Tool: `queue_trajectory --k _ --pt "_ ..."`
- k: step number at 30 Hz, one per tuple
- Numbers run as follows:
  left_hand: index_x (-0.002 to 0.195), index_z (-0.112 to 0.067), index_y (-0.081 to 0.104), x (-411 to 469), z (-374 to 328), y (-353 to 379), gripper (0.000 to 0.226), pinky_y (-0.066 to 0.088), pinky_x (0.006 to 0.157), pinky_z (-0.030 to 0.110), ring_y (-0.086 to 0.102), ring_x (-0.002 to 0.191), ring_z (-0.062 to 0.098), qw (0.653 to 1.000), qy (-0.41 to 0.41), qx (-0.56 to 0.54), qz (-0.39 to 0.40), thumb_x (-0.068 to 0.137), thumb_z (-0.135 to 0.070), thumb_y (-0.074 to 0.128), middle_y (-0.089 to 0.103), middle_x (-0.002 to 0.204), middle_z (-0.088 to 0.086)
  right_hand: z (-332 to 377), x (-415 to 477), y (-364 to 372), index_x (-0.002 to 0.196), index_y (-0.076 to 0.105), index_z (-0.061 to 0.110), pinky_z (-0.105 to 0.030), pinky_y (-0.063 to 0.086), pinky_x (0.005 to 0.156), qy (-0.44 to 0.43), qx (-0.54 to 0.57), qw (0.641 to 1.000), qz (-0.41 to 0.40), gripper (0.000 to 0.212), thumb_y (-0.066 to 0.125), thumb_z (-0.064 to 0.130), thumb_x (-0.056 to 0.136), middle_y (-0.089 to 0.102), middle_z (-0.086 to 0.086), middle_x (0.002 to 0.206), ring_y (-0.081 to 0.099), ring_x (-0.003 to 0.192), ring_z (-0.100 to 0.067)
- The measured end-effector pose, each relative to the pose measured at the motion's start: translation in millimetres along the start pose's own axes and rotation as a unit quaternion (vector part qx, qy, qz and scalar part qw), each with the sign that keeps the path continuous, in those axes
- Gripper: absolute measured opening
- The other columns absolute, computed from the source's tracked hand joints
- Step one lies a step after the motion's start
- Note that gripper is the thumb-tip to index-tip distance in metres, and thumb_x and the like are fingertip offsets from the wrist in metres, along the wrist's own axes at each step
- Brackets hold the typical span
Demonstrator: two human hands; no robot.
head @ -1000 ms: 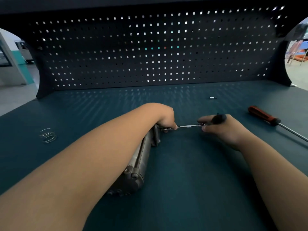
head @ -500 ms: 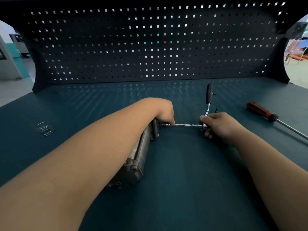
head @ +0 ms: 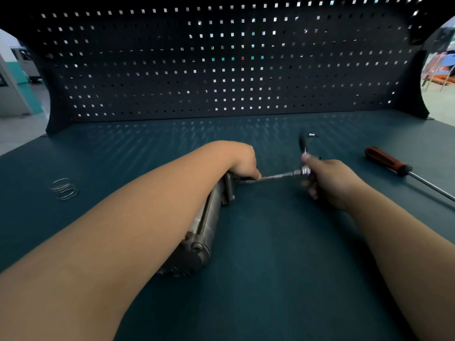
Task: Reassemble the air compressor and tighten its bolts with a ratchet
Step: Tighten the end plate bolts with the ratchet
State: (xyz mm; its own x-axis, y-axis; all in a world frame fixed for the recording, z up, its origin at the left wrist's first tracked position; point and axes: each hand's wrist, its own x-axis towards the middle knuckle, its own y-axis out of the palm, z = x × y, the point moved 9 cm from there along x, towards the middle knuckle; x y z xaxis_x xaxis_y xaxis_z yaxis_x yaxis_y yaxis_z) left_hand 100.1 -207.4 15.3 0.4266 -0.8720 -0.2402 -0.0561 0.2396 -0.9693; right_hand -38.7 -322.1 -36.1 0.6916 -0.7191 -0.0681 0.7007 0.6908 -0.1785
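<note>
**Ratchet set to the far end of an air compressor, seen from the head camera**

Nearest the viewer, a grey cylindrical metal air compressor (head: 197,244) lies on its side on the dark teal workbench top (head: 270,279), its rounded end cap toward the viewer and its body running away and to the right; the left forearm crosses above it and hides much of its length. At its far end plate the left hand (head: 243,164) is clamped over the top of the compressor, fingers curled down, one fingertip touching a thin chrome extension bar (head: 278,175); this bar runs to the right from the end plate to the head of a chrome ratchet with a black handle (head: 305,171). The right hand (head: 332,183), blurred, is closed round the ratchet at its head, and the handle points up and away. Far to the left lies a loose silver wire coil spring (head: 64,189); to the right, apart from the hand, a red-and-black-handled screwdriver (head: 386,160); beyond the ratchet, a small silver bit (head: 312,135); behind all, a dark perforated pegboard (head: 221,75).
</note>
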Motion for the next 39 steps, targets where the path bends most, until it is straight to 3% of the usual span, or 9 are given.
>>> queue_trajectory --k 3,8,12,16,22,26,29,33,39 --pt "0.101 -0.014 0.072 0.3 0.4 0.3 0.04 0.046 0.073 0.03 0.062 0.093 0.023 1.0 -0.001 0.015 0.0 0.088 -0.049 0.059 0.065 0.097 0.001 -1.0 1.1 7.7 0.082 0.063 0.007 -0.026 0.039 0.039 0.01 -0.024 1.0 -0.015 0.035 0.058 0.04 0.093 0.049 0.003 0.044 0.048 0.037 -0.017" --pt "0.101 -0.015 0.073 0.6 -0.3 1.6 0.036 0.047 0.072 0.029 0.063 0.093 0.022 1.0 -0.002 0.02 0.006 0.088 -0.046 0.061 0.068 0.098 0.0 2.9 -6.1 5.6 0.072 0.06 0.008 -0.022 0.041 0.042 -0.003 -0.227 0.974 -0.011 0.043 0.05 0.042 0.095 0.058 0.0 0.045 0.054 0.037 -0.018" --pt "0.094 -0.019 0.075 0.7 4.1 1.3 0.029 0.044 0.065 0.026 0.061 0.081 0.015 1.0 -0.01 -0.023 0.005 0.092 -0.038 0.054 0.071 0.09 -0.006 7.0 -9.2 14.4 0.078 0.06 0.012 -0.022 0.04 0.045 -0.025 -0.286 0.958 0.018 0.038 0.045 0.042 0.098 0.064 -0.002 0.051 0.054 0.038 -0.015" --pt "0.097 -0.021 0.071 2.4 12.5 3.0 0.034 0.046 0.07 0.024 0.057 0.071 0.008 0.991 -0.037 -0.131 0.019 0.097 -0.035 0.04 0.074 0.085 -0.012 5.2 -7.1 23.7 0.087 0.051 0.005 -0.025 0.044 0.043 -0.027 -0.154 0.987 0.03 0.023 0.042 0.022 0.1 0.066 -0.006 0.063 0.058 0.042 -0.018" --pt "0.075 -0.023 0.07 8.8 11.7 11.0 0.044 0.046 0.075 0.028 0.062 0.079 0.011 0.992 -0.05 -0.101 0.048 0.098 -0.038 0.036 0.072 0.076 -0.013 2.6 -1.8 20.5 0.088 0.047 0.005 -0.027 0.047 0.039 -0.012 -0.033 0.999 0.015 0.019 0.04 0.016 0.101 0.056 -0.014 0.074 0.058 0.041 -0.02" --pt "0.074 -0.024 0.068 11.7 12.4 10.2 0.04 0.044 0.068 0.028 0.061 0.072 0.011 0.994 -0.049 -0.085 0.041 0.097 -0.041 0.04 0.071 0.076 -0.013 2.1 -1.1 22.3 0.088 0.047 0.005 -0.027 0.047 0.04 -0.015 -0.016 1.0 0.021 0.019 0.04 0.017 0.102 0.055 -0.013 0.075 0.059 0.042 -0.02" --pt "0.08 -0.018 0.065 13.1 14.6 5.8 0.039 0.041 0.073 0.03 0.059 0.082 0.018 0.997 -0.049 -0.059 0.015 0.096 -0.045 0.041 0.065 0.084 -0.006 3.1 -0.9 22.7 0.087 0.046 0.006 -0.027 0.047 0.04 -0.016 -0.006 1.0 0.019 0.02 0.04 0.017 0.102 0.055 -0.013 0.075 0.058 0.042 -0.02" --pt "0.07 -0.02 0.053 12.8 15.4 1.2 0.039 0.037 0.072 0.031 0.054 0.08 0.019 0.998 -0.048 -0.027 -0.012 0.095 -0.047 0.041 0.051 0.079 -0.007 4.6 -3.2 23.1 0.087 0.046 0.006 -0.027 0.046 0.041 -0.016 0.0 1.0 0.025 0.02 0.039 0.016 0.103 0.054 -0.014 0.076 0.058 0.042 -0.02" --pt "0.074 -0.022 0.069 12.0 14.2 11.6 0.041 0.048 0.083 0.029 0.064 0.085 0.012 0.994 -0.047 -0.089 0.038 0.096 -0.04 0.04 0.071 0.067 -0.014 8.2 -9.8 29.9 0.089 0.046 0.007 -0.026 0.048 0.041 -0.03 -0.041 0.997 0.051 0.017 0.039 0.014 0.103 0.056 -0.016 0.08 0.059 0.045 -0.02"
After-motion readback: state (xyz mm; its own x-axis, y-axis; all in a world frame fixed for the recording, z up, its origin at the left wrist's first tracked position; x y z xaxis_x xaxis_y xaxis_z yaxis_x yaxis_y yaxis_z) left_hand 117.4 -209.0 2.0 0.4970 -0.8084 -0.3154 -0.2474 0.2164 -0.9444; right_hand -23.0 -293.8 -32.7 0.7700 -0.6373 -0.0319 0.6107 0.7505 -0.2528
